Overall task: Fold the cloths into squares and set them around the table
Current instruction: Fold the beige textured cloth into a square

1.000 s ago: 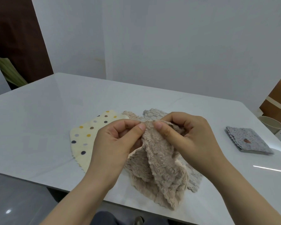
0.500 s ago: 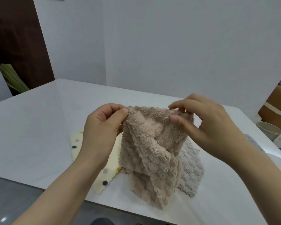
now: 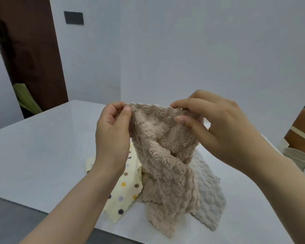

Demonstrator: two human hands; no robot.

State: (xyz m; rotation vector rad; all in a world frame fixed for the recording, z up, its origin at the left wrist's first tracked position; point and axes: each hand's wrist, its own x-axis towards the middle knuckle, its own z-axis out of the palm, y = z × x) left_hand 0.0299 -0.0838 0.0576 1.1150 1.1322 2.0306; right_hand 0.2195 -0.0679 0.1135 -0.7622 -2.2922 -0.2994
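White counter (image 3: 42, 147) bears the unfolded pile. Beige fleece cloth (image 3: 165, 173) is held above it, its lower end trailing on the dotted cloth (image 3: 123, 192) and grey cloth (image 3: 208, 194), presumably to hang straight for folding. Left hand (image 3: 113, 136) and right hand (image 3: 218, 131) each pinch its top edge.

place: plain home room
signs: glossy white table (image 3: 42, 147), brown door (image 3: 28, 50), bare walls, wall switch plate (image 3: 73, 17)
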